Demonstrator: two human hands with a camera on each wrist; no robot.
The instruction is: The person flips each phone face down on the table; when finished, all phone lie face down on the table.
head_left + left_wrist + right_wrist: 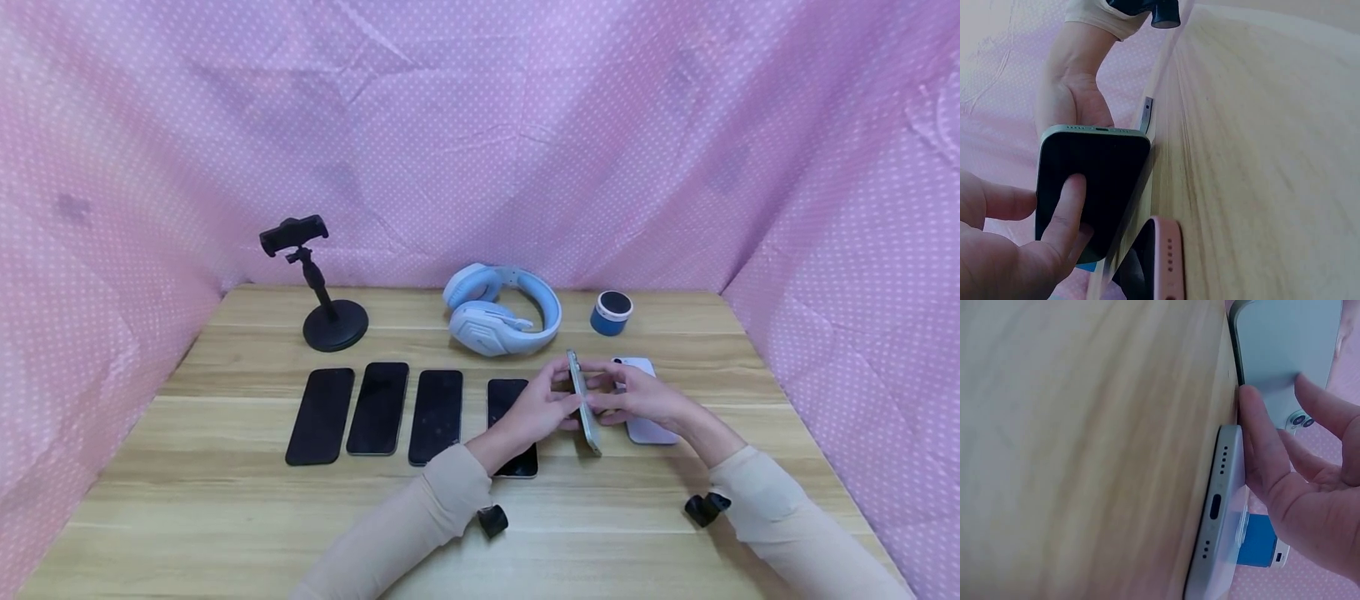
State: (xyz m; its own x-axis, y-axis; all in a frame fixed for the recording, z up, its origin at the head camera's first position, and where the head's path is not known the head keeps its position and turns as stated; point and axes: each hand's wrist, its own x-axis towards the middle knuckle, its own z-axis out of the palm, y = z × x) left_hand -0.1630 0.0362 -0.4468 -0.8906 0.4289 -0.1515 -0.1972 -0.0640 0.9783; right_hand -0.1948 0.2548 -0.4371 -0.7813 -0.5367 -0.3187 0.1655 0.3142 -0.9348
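Note:
A pale green smartphone (582, 406) stands tilted up on its long edge between my two hands. My left hand (534, 408) holds it from the screen side, with a finger lying across the dark screen (1107, 169) in the left wrist view. From the other side my right hand (643, 395) holds it, its thumb and fingertips against the pale back (1282, 344). Flat under the right hand lies a white-lavender smartphone (652, 434), back up. A black-screened smartphone (522, 467) lies partly hidden below my left wrist.
Three dark-screened smartphones (319, 417) lie in a row to the left. Behind stand a black phone stand (335, 325), white and blue headphones (495, 329) and a small blue speaker (610, 320). Pink dotted cloth (480, 125) surrounds the wooden table (225, 517).

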